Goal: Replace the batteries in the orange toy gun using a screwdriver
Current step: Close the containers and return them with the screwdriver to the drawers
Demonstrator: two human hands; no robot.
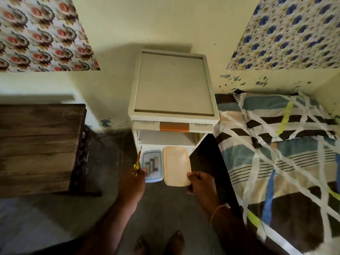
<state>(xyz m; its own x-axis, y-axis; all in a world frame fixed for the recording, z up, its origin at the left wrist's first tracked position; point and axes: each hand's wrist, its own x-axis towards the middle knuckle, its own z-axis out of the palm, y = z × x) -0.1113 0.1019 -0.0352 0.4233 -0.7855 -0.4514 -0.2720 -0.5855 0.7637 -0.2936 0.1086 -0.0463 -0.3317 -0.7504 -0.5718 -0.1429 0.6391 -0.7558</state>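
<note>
Before the white table [173,115]: left hand [135,183] gripping yellow screwdriver [136,165] and battery box [152,165]; right hand [201,182] pinching cream lid [176,165].

A stand [173,115] sits far centre against the wall. Left of it is a wooden crate [39,144]; right of it is a bed [287,168] with a pillow [287,116] at its far end. Nearer than the stand, a box [152,165] lies in the left hand [135,183], batteries [152,164] inside it. A screwdriver [136,167] is at the box's left edge. A lid [176,166] lies just right of the box, the right hand [199,183] at its near right corner. Feet [160,243] show at the near edge.
</note>
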